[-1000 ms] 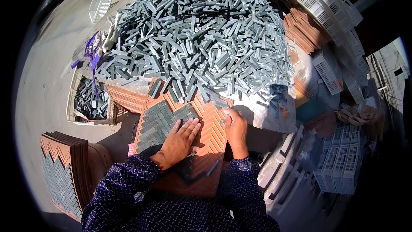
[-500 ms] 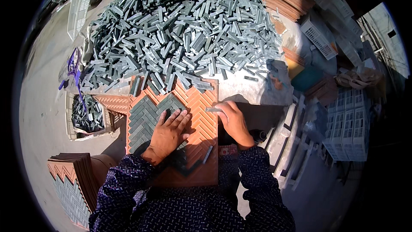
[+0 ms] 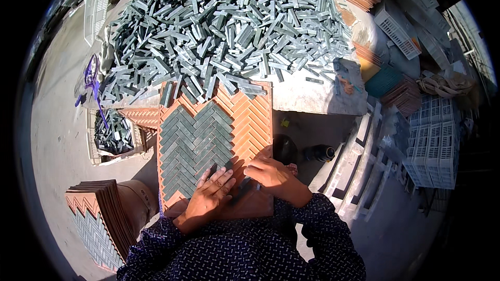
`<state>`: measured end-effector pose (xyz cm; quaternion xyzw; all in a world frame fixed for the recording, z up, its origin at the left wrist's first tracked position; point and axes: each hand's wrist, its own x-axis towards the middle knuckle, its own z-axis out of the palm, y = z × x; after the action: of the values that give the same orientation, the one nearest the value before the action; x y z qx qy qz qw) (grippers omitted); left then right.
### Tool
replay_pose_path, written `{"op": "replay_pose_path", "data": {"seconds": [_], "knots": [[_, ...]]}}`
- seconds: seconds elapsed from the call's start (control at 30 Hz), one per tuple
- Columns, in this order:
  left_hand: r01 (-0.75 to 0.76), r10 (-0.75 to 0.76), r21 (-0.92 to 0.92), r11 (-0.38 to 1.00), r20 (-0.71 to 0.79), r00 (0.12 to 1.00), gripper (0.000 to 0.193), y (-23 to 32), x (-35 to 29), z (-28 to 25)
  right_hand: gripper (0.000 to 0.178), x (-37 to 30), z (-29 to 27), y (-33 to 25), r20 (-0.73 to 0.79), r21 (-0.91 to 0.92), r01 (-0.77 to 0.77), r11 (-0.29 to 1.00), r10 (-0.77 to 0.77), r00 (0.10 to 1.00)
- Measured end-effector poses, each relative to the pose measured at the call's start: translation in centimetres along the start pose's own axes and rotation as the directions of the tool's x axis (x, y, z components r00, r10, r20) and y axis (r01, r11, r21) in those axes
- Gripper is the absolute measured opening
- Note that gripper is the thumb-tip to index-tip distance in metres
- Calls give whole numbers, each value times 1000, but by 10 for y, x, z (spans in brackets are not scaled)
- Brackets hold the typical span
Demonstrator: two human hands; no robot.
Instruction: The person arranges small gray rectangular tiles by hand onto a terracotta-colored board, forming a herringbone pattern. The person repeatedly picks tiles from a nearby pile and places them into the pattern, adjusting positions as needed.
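Observation:
An orange herringbone tray [image 3: 250, 125] lies in front of me. Dark green-grey stone strips [image 3: 195, 140] fill its left and middle grooves in a zigzag pattern; bare orange grooves show at the right. My left hand [image 3: 209, 193] rests low on the tray, fingers stretched out and fingertips on the lower strips. Beside it, my right hand [image 3: 278, 178] is over the tray's lower right, fingers bent and pressed together. What they hold, if anything, is hidden. Several loose strips lie across the tray's far edge.
A large heap of loose stone strips [image 3: 224, 26] covers the table [image 3: 317, 96] beyond the tray. At left stand a crate of strips [image 3: 136, 148] and a stack of trays [image 3: 112, 213]. White crates [image 3: 431, 148] and a slatted pallet [image 3: 359, 177] are at right. A dark bottle [image 3: 319, 153] is below the table.
My right hand has moved down and left onto the tray's lower part; the grey strip it held no longer shows. My left hand has slid down the tray, uncovering the laid strips.

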<state>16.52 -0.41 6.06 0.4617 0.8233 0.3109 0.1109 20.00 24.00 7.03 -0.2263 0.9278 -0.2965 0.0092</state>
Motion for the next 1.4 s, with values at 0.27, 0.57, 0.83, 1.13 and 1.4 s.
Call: {"op": "replay_pose_path", "data": {"seconds": [0.27,0.57,0.83,1.13,1.4], "knots": [[-56,56,0,998,-11,998,46,0,-13,9,20,-3,8,1,-26,92,62,994,-60,998],[-139,136,49,989,65,989,44,4,-6,12,26,-23,-6,3,-208,129,-114,985,139,968],[-65,43,113,991,189,981,68,9,23,20,17,-51,-1,-2,-167,-109,-181,977,161,973],[-64,29,164,984,207,978,72,7,16,25,26,-80,42,-50,-383,56,-372,927,364,849],[-18,7,75,997,134,991,72,-2,0,17,26,-85,47,-66,-327,184,-526,830,556,764]]}}
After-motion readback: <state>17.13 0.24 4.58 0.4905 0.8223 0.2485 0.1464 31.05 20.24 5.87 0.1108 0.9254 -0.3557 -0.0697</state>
